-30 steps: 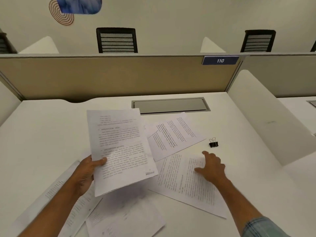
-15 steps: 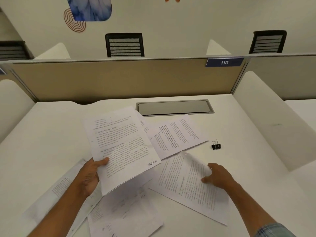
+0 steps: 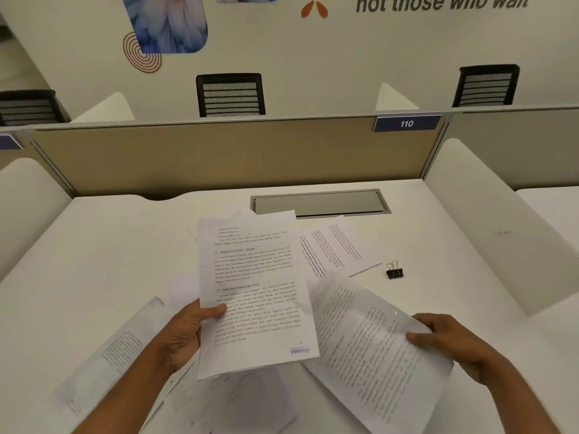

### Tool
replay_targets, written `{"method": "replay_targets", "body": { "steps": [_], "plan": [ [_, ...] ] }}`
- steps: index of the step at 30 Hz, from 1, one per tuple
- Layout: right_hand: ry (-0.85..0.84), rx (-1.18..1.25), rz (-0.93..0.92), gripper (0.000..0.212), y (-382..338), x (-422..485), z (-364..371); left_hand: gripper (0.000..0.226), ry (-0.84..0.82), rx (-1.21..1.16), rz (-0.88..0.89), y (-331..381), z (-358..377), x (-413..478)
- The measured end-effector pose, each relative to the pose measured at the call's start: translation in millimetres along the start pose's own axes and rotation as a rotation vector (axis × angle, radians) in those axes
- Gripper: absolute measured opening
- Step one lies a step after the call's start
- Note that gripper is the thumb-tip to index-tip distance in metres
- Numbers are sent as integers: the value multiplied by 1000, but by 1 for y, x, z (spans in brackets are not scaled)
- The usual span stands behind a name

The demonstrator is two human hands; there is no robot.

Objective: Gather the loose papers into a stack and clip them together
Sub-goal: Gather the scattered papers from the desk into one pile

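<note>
My left hand grips a printed sheet by its left edge and holds it up above the white desk. My right hand pinches the right edge of a second printed sheet, lifted off the desk beside the first. A further printed sheet lies flat behind them. More loose sheets lie on the desk under and left of my left arm. A small black binder clip sits on the desk to the right of the papers, apart from both hands.
A grey cable-tray lid is set into the desk at the back. A tan partition with a blue "110" tag closes the far side. White side dividers stand at left and right. Black chairs show beyond the partition.
My right hand went from resting flat on the right-hand sheet to gripping its edge and lifting it. The sheet in my left hand turned more upright and shifted right.
</note>
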State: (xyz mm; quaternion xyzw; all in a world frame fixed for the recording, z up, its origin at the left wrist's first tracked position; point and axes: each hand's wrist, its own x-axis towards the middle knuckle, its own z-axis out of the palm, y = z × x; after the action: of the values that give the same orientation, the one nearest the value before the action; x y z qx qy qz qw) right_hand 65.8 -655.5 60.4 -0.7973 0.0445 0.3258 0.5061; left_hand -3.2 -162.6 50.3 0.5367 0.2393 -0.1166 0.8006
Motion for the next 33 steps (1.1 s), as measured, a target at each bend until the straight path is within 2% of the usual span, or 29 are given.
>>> {"method": "replay_targets", "body": {
  "steps": [4, 9, 13, 19, 24, 28, 33],
  "plan": [
    [2, 307, -59, 26, 3, -13, 7, 50, -35, -32, -28, -7, 12, -7],
    [140, 551, -96, 34, -7, 9, 67, 52, -28, -2, -61, -20, 26, -12],
    [85, 662, -76, 43, -21, 22, 118, 46, -8, -21, -73, -26, 35, -12],
    [-15, 651, -82, 54, -26, 26, 157, 41, 14, -25, -70, -30, 35, -18],
    [-87, 595, -29, 67, -31, 23, 173, 35, 117, 45, -30, -35, 32, -25],
    [-76, 584, 5, 48, -35, 28, 170, 29, 174, 202, 33, -33, 30, -36],
    [-198, 487, -76, 46, -57, 24, 179, 29, 246, 206, 80, -37, 27, -45]
  ]
}}
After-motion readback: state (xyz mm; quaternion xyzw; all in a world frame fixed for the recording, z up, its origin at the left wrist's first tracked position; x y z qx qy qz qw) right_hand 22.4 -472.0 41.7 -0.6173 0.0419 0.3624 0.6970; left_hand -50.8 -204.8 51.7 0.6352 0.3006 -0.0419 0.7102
